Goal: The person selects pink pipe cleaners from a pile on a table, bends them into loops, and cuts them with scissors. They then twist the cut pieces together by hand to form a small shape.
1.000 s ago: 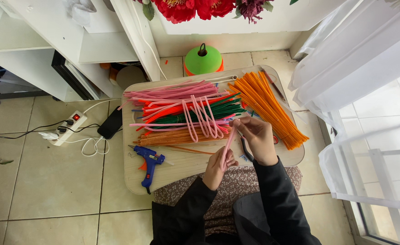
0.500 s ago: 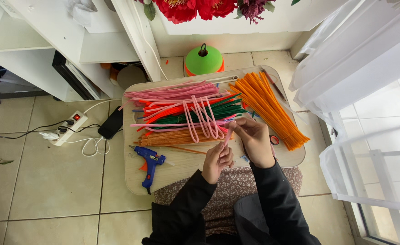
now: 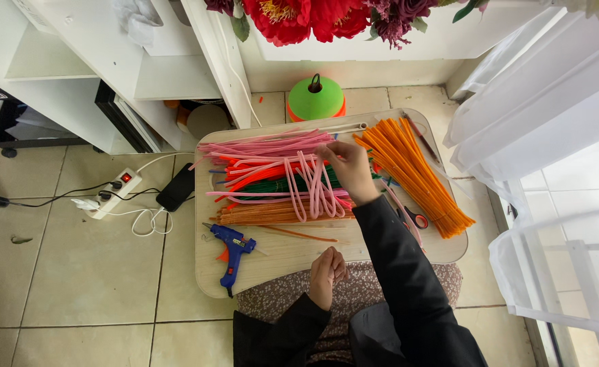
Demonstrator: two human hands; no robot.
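My right hand [image 3: 351, 171] reaches forward over the small wooden lap table [image 3: 293, 255], and its fingertips pinch the right ends of the pink pipe cleaners [image 3: 265, 145]. Looped pink pipe cleaners [image 3: 311, 190] lie just left of that hand, on top of red, green and brown-orange bundles [image 3: 272, 214]. My left hand [image 3: 327, 273] hangs at the table's near edge with its fingers curled, and nothing shows in it. A thick bundle of orange pipe cleaners [image 3: 414, 173] lies to the right of my right arm.
A blue glue gun [image 3: 233, 250] lies on the table's left front. Red-handled scissors [image 3: 416, 219] sit by my right sleeve. A green and orange cone [image 3: 315, 98] stands behind the table. A power strip [image 3: 114, 192] and a phone [image 3: 176, 187] lie on the tiles at left, with white shelves behind and a curtain at right.
My right hand has left the front of the table and moved forward to the pink bundle. My left hand has dropped back to the near edge, no longer holding a pink piece.
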